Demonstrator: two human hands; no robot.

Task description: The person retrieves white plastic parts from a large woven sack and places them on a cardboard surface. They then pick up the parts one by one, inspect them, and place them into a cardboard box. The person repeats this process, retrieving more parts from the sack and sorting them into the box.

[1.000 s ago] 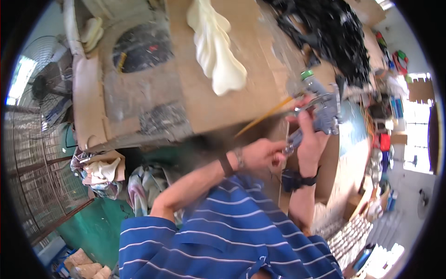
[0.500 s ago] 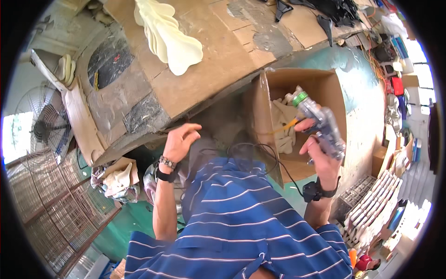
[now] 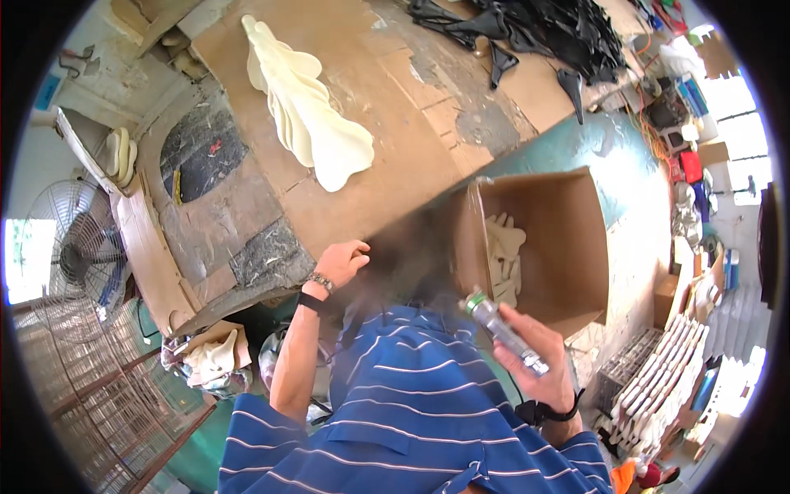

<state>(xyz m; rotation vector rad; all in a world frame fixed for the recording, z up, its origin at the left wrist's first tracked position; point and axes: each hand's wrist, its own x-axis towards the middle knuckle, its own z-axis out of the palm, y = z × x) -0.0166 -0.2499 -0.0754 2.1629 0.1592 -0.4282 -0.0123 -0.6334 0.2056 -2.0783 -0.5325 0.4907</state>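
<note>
In my right hand (image 3: pixel 539 350) is a metal spray gun (image 3: pixel 506 333) with a green ring near its tip, tilted to the upper left. It is in front of my striped shirt, just below the near edge of the open cardboard box (image 3: pixel 473 235). My left hand (image 3: pixel 340 263) is by the table's near edge, its fingers loosely bent, thumb a little apart, nothing visible in it. Overlapping cream sole-shaped pieces (image 3: pixel 346 152) lie in a row on the cardboard-covered table (image 3: pixel 395 156). More cream pieces (image 3: pixel 506 255) lie in the box.
Black flat pieces (image 3: pixel 568 41) are heaped at the table's far right. A standing fan (image 3: pixel 78 255) and a wire rack (image 3: pixel 90 387) are at the left. Low on the left sits a bag of cream pieces (image 3: pixel 216 356). At the right stand stacked pale pieces (image 3: pixel 662 375).
My right hand has brought the spray gun out from over the box, down and left toward my body. My left hand moved slightly right and down, its fingers curling more. The view has shifted.
</note>
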